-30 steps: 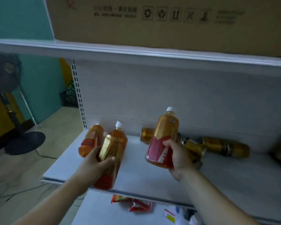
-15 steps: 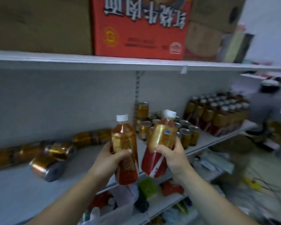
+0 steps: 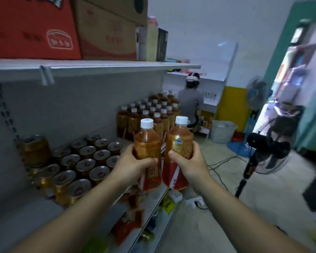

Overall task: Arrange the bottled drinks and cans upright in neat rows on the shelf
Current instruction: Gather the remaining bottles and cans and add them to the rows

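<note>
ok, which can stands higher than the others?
The back-left can by the shelf's rear panel: it sits raised, seemingly stacked on another, while the other cans stand in level rows.

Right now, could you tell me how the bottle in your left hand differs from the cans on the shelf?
The bottle is clear plastic with a white cap; the cans are gold metal with flat tops. The left hand holds the bottle in the air; the cans stand in rows on the shelf. Both are upright.

red carton (image 3: 31, 28) beside brown carton (image 3: 106, 33), overhead | person in grey top (image 3: 190, 101), back turned, far end | white basket (image 3: 223, 131) on floor | black standing fan (image 3: 270, 150) | floor cables (image 3: 219, 161)
</note>
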The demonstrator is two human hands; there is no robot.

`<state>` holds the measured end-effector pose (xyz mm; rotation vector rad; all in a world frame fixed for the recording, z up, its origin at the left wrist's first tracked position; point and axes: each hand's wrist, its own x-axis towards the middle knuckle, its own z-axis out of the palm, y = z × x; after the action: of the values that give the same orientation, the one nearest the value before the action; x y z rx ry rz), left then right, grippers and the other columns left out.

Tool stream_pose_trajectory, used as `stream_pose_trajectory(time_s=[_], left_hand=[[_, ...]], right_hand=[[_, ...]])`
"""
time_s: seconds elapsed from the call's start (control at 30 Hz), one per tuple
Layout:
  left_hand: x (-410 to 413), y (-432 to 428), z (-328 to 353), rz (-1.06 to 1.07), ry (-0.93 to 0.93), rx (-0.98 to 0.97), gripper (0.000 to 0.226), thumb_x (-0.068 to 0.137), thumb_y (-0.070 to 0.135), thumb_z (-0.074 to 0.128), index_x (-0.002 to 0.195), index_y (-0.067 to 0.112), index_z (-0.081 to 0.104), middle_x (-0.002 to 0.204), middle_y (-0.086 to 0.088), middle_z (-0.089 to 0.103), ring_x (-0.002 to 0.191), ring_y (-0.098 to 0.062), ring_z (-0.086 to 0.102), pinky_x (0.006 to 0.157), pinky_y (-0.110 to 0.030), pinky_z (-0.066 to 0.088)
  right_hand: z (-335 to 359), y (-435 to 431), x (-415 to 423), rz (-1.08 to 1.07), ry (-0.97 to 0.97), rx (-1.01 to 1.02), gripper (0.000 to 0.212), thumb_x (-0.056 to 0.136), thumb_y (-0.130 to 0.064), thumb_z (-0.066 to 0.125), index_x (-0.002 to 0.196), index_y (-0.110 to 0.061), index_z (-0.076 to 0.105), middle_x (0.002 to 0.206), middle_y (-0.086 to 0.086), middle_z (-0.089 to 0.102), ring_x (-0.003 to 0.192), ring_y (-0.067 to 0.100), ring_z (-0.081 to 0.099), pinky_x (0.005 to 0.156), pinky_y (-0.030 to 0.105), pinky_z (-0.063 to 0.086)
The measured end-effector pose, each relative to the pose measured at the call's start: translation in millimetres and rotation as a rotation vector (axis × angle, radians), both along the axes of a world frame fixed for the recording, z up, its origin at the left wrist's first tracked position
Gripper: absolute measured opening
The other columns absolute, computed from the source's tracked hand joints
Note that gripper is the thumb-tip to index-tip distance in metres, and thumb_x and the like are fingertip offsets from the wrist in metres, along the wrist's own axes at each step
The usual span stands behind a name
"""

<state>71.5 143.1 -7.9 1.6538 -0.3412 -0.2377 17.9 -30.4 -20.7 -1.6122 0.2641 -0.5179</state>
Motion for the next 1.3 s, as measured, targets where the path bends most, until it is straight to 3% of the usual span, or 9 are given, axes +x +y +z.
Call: stream_pose_trajectory(time_s=[0.23, 0.33, 0.43, 0.57, 0.63, 0.83, 0.97, 1.07, 1.3], left_hand=[[97, -33, 8, -0.002, -0.051, -0.011, 0.04, 0.073, 0.016, 0.077, 0.106, 0.032, 0.062, 0.1, 0.006, 0.071, 0.093, -0.012, 0.067, 0.083, -0.032, 0.053], [144, -38, 9, 0.048, -0.078, -0.001, 0.048, 0.07, 0.015, 0.078, 0.114, 0.025, 0.062, 0.106, 0.002, 0.069, 0.098, -0.016, 0.066, 0.081, -0.034, 0.054], [180, -37, 8, 0.112, -0.118, 0.071, 0.049, 0.07, 0.019, 0.079, 0.115, 0.025, 0.061, 0.105, 0.005, 0.068, 0.096, -0.014, 0.065, 0.075, -0.029, 0.052], [218, -33, 5, 0.192, -0.15, 0.212, 0.035, 0.07, 0.034, 0.078, 0.103, 0.031, 0.066, 0.101, 0.007, 0.069, 0.088, -0.009, 0.064, 0.075, -0.028, 0.052], [235, -34, -2, 0.228, -0.107, 0.226, 0.023, 0.074, 0.026, 0.077, 0.094, 0.03, 0.066, 0.098, 0.004, 0.068, 0.082, -0.007, 0.062, 0.069, -0.023, 0.05], [270, -49, -24, 0.397, -0.02, 0.463, 0.025, 0.065, 0.018, 0.081, 0.087, 0.014, 0.071, 0.084, -0.002, 0.072, 0.069, -0.011, 0.066, 0.059, -0.023, 0.053], [279, -66, -37, 0.508, 0.073, 0.475, 0.03, 0.06, 0.015, 0.083, 0.086, 0.011, 0.069, 0.097, -0.006, 0.072, 0.083, -0.019, 0.067, 0.074, -0.035, 0.057], [286, -78, -44, 0.526, 0.071, 0.548, 0.041, 0.069, 0.027, 0.078, 0.106, 0.018, 0.063, 0.113, -0.008, 0.065, 0.102, -0.024, 0.062, 0.091, -0.04, 0.051], [312, -76, -65, 0.697, 0.145, 0.508, 0.032, 0.067, 0.034, 0.075, 0.096, 0.026, 0.064, 0.098, -0.002, 0.07, 0.084, -0.018, 0.065, 0.079, -0.038, 0.057]], right_hand=[[5, -31, 92, -0.039, 0.051, -0.074, 0.074, 0.055, -0.042, 0.084, 0.116, -0.04, 0.043, 0.11, -0.006, 0.063, 0.101, 0.016, 0.063, 0.09, 0.045, 0.053], [1, -37, 127, 0.005, 0.043, -0.083, 0.067, 0.069, -0.027, 0.084, 0.118, -0.041, 0.04, 0.112, -0.007, 0.06, 0.104, 0.015, 0.06, 0.091, 0.042, 0.051], [-10, -40, 156, 0.053, 0.064, -0.093, 0.065, 0.067, -0.03, 0.085, 0.115, -0.046, 0.043, 0.113, -0.006, 0.061, 0.106, 0.017, 0.06, 0.092, 0.045, 0.051], [-31, -39, 188, 0.121, 0.121, -0.123, 0.076, 0.069, -0.027, 0.085, 0.128, -0.037, 0.039, 0.116, -0.009, 0.057, 0.107, 0.016, 0.057, 0.087, 0.036, 0.048], [-43, -40, 198, 0.185, 0.142, -0.136, 0.075, 0.07, -0.024, 0.085, 0.125, -0.041, 0.037, 0.116, -0.012, 0.055, 0.106, 0.015, 0.056, 0.084, 0.033, 0.046], [-70, -56, 228, 0.444, 0.264, -0.201, 0.076, 0.072, -0.027, 0.083, 0.123, -0.046, 0.031, 0.111, -0.024, 0.049, 0.101, 0.009, 0.054, 0.087, 0.031, 0.044], [-80, -70, 248, 0.545, 0.307, -0.218, 0.081, 0.067, -0.034, 0.084, 0.13, -0.046, 0.035, 0.122, -0.017, 0.051, 0.115, 0.012, 0.053, 0.101, 0.039, 0.045], [-83, -77, 257, 0.596, 0.257, -0.293, 0.09, 0.068, -0.036, 0.082, 0.142, -0.035, 0.031, 0.132, -0.013, 0.04, 0.126, 0.011, 0.041, 0.107, 0.037, 0.038], [-85, -85, 268, 0.737, 0.248, -0.283, 0.093, 0.073, -0.033, 0.081, 0.144, -0.039, 0.022, 0.128, -0.022, 0.03, 0.124, 0.002, 0.034, 0.111, 0.031, 0.034]])
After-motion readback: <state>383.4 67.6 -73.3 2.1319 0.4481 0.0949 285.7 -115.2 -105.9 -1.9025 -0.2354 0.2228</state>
